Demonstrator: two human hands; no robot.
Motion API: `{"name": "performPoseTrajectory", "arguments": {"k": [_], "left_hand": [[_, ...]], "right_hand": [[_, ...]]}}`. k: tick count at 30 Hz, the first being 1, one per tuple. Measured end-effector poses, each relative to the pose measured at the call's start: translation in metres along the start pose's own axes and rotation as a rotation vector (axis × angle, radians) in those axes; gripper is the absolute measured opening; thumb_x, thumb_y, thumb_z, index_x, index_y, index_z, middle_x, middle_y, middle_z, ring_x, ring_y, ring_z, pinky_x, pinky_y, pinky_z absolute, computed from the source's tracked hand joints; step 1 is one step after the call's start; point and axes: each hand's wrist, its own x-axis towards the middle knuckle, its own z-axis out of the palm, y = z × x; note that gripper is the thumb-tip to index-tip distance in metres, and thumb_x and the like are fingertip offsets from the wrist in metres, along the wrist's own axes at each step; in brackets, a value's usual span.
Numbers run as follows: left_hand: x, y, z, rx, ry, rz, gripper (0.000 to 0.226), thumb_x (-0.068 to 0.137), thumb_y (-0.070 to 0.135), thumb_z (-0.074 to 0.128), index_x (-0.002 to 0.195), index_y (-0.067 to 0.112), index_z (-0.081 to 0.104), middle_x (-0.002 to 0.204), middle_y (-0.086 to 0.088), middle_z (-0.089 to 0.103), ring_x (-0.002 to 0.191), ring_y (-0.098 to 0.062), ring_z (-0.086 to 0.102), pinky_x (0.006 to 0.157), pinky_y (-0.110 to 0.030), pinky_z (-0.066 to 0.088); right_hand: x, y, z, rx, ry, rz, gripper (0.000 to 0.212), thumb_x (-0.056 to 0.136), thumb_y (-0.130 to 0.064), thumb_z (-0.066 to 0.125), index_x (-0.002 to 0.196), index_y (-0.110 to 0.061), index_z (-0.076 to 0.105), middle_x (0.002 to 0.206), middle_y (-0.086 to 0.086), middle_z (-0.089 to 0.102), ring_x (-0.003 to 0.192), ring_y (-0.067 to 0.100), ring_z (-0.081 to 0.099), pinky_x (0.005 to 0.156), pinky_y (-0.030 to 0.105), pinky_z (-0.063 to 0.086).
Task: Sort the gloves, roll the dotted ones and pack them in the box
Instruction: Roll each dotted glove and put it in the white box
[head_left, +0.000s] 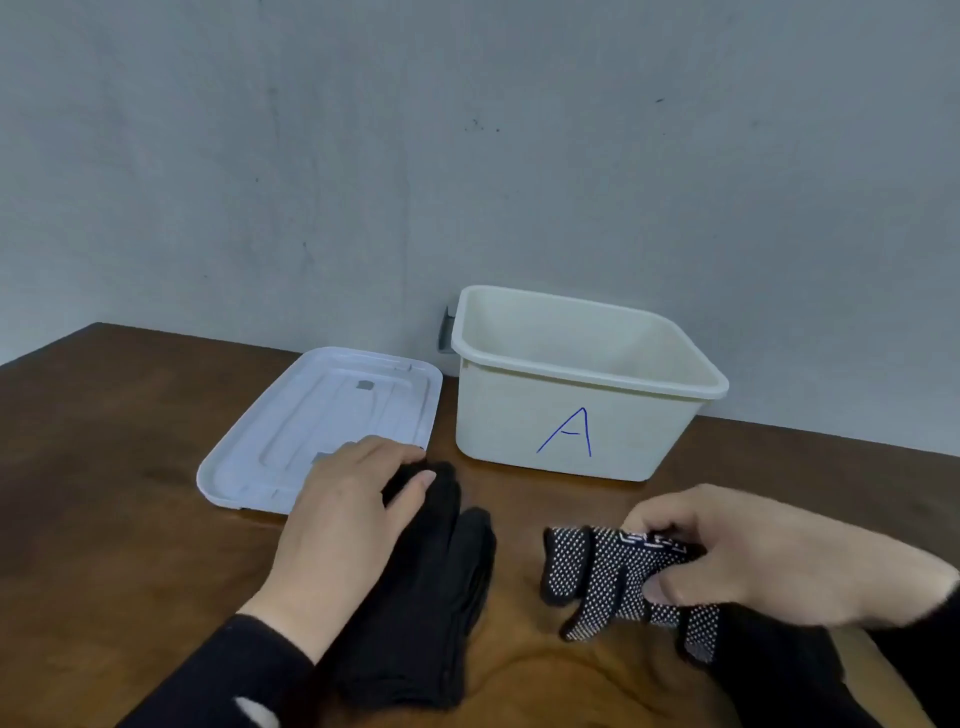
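On the near part of the desk (130, 441) your left hand (343, 525) lies on the plain black gloves (431, 582), fingers loosely curled over their far end, while your right hand (737, 556) has thumb and fingers pinched on the dotted gloves (597, 571), which sit just right of the plain pile with a strip of bare wood between. To roll well, I'd square the dotted pair flat first, then turn from the end you hold toward the glove tips, keeping the roll tight so it doesn't spring open. The box (519, 415) marked A stands open at the far right against the wall (363, 156), and nothing shows in the part of its inside you can see; its lid (291, 415) lies to the left, its near edge touching or just beside your left hand. The path from roll to box looks free; lift over the near rim.
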Motion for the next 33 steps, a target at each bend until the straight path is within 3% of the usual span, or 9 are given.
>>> {"name": "performPoseTrajectory", "arguments": {"k": [4, 8, 11, 16, 21, 23, 25, 28, 33], "left_hand": [[0.004, -0.006, 0.002, 0.009, -0.063, 0.03, 0.027, 0.091, 0.038, 0.062, 0.115, 0.027, 0.07, 0.111, 0.017, 0.066, 0.093, 0.008, 0.039, 0.079, -0.003, 0.031], [0.007, -0.014, 0.005, -0.006, -0.053, -0.005, 0.03, 0.092, 0.039, 0.06, 0.116, 0.026, 0.07, 0.115, 0.015, 0.067, 0.098, 0.002, 0.049, 0.085, -0.012, 0.034], [0.008, -0.016, 0.008, -0.029, -0.053, -0.026, 0.031, 0.092, 0.042, 0.058, 0.116, 0.026, 0.069, 0.114, 0.017, 0.066, 0.101, 0.002, 0.051, 0.086, -0.017, 0.036], [0.008, -0.018, 0.011, -0.042, -0.039, -0.028, 0.029, 0.091, 0.04, 0.059, 0.114, 0.027, 0.07, 0.111, 0.02, 0.065, 0.101, 0.003, 0.051, 0.088, -0.018, 0.037], [0.009, -0.019, 0.014, -0.044, -0.032, -0.029, 0.028, 0.09, 0.042, 0.058, 0.113, 0.03, 0.07, 0.109, 0.022, 0.065, 0.099, 0.005, 0.05, 0.086, -0.017, 0.035], [0.009, -0.02, 0.014, -0.047, -0.034, -0.032, 0.028, 0.09, 0.043, 0.057, 0.112, 0.03, 0.069, 0.109, 0.023, 0.064, 0.099, 0.005, 0.049, 0.086, -0.014, 0.034], [0.009, -0.021, 0.014, -0.048, -0.031, -0.03, 0.027, 0.09, 0.042, 0.058, 0.112, 0.03, 0.07, 0.108, 0.023, 0.064, 0.099, 0.006, 0.049, 0.086, -0.012, 0.033], [0.01, -0.021, 0.014, -0.048, -0.033, -0.037, 0.026, 0.09, 0.041, 0.059, 0.111, 0.031, 0.07, 0.107, 0.023, 0.064, 0.099, 0.006, 0.048, 0.087, -0.014, 0.035], [0.01, -0.019, 0.013, -0.046, -0.042, -0.045, 0.028, 0.089, 0.042, 0.059, 0.112, 0.03, 0.07, 0.109, 0.023, 0.063, 0.1, 0.001, 0.053, 0.085, -0.021, 0.042]], "right_hand": [[0.001, -0.013, -0.06, 0.002, 0.238, -0.068, 0.015, 0.085, -0.014, 0.076, 0.093, -0.026, 0.073, 0.094, 0.006, 0.076, 0.095, 0.031, 0.07, 0.094, 0.048, 0.05], [0.02, -0.027, -0.115, 0.042, 0.458, -0.086, 0.015, 0.082, -0.014, 0.077, 0.093, -0.024, 0.074, 0.094, 0.004, 0.078, 0.096, 0.028, 0.072, 0.097, 0.047, 0.049], [0.052, -0.03, -0.141, -0.007, 0.524, -0.045, 0.015, 0.084, -0.013, 0.077, 0.096, -0.021, 0.073, 0.093, 0.005, 0.076, 0.087, 0.023, 0.067, 0.084, 0.037, 0.049], [0.119, -0.011, -0.153, -0.188, 0.44, 0.102, 0.016, 0.083, -0.019, 0.078, 0.098, -0.02, 0.073, 0.091, 0.004, 0.075, 0.082, 0.022, 0.065, 0.076, 0.033, 0.049], [0.168, 0.016, -0.14, -0.263, 0.198, 0.241, 0.007, 0.084, -0.011, 0.066, 0.084, -0.007, 0.071, 0.072, 0.005, 0.065, 0.065, 0.021, 0.055, 0.062, 0.029, 0.044], [0.178, 0.02, -0.131, -0.325, 0.065, 0.317, 0.01, 0.088, -0.017, 0.064, 0.083, -0.013, 0.072, 0.072, -0.002, 0.067, 0.064, 0.019, 0.059, 0.058, 0.025, 0.048], [0.184, 0.021, -0.123, -0.444, -0.056, 0.37, 0.014, 0.091, -0.026, 0.065, 0.099, -0.022, 0.076, 0.091, -0.005, 0.076, 0.084, 0.021, 0.073, 0.072, 0.031, 0.061], [0.188, 0.021, -0.12, -0.569, -0.098, 0.389, 0.021, 0.091, -0.029, 0.065, 0.111, -0.027, 0.072, 0.105, -0.004, 0.075, 0.098, 0.024, 0.073, 0.088, 0.038, 0.06], [0.173, 0.017, -0.13, -0.665, 0.114, 0.301, 0.031, 0.094, -0.033, 0.06, 0.124, -0.029, 0.066, 0.125, -0.009, 0.066, 0.112, 0.018, 0.063, 0.102, 0.035, 0.048]]}}
